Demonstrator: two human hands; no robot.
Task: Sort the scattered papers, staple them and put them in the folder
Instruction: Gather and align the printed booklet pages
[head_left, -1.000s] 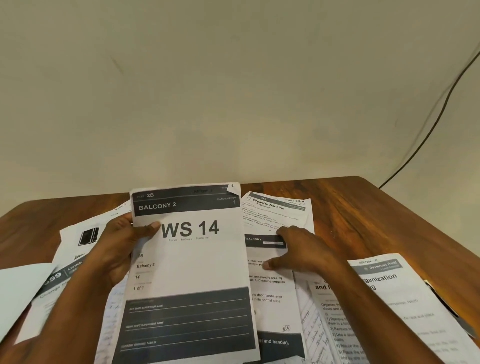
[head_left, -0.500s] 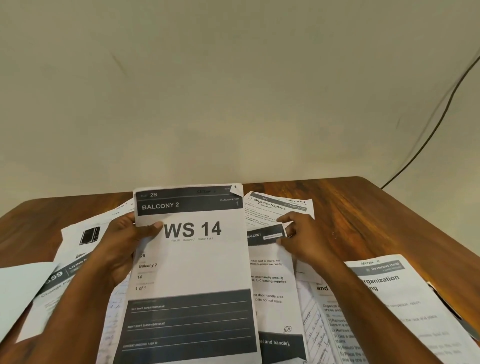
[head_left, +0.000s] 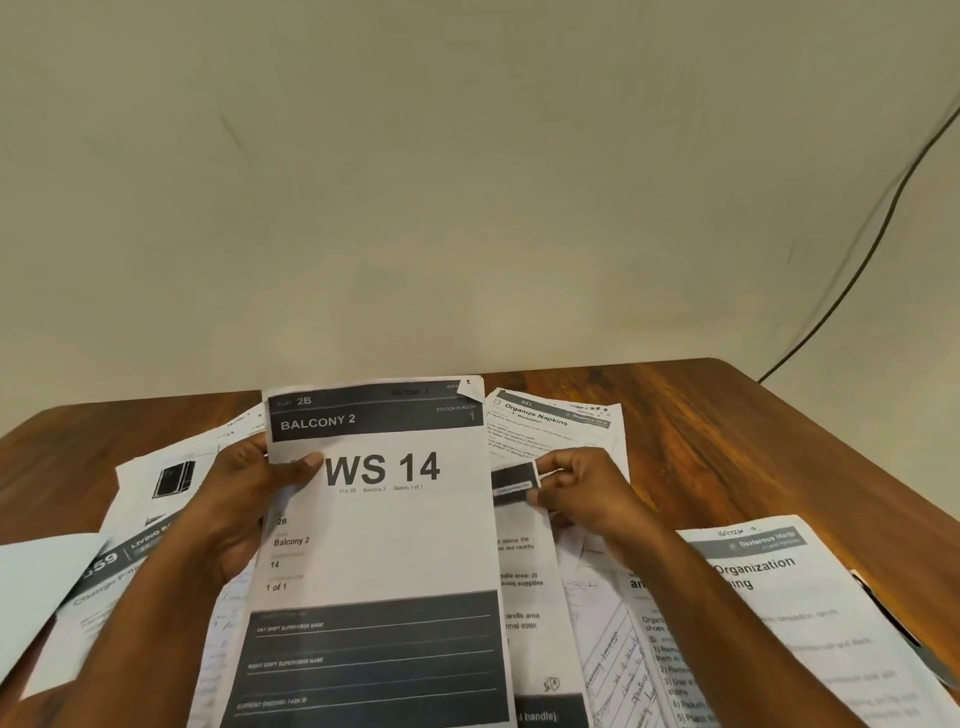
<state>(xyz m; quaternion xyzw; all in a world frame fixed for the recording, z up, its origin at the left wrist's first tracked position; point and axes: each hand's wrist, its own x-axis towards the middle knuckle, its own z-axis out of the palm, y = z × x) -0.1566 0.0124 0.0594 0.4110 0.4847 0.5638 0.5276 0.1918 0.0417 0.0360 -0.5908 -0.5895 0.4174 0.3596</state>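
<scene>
We're mid-sort, w/ 2 hands on 2 sheets. Our left hand (head_left: 244, 514) grips the white printed "WS 14" sheet w/ dark header bands (head_left: 379, 551), thumb clamped over its left edge near the big title, fingers behind; the sheet is raised & tilted toward us, long axis running away from us.

Landmark = that WS 14 sheet. Just right of it, partly tucked under its right edge, lies the next white sheet w/ a dark header strip (head_left: 524, 587). Our right hand (head_left: 587, 499) pinches that sheet's top right corner by the header strip, thumb & fingertips closed on the paper. Its long axis runs roughly parallel to the WS 14 sheet, so our guess is the next move slides it left, behind or onto the held sheet. Right hand is nearer; left only needs to hold steady.

Beyond it, the white "Organize Napkins" page (head_left: 556, 423) lies flat on the brown wooden table (head_left: 727, 431). Far right of the WS 14 sheet: a white "Organization" page (head_left: 779, 597). Left: more loose printed pages (head_left: 156, 499). No stapler or folder that we can ID.
</scene>
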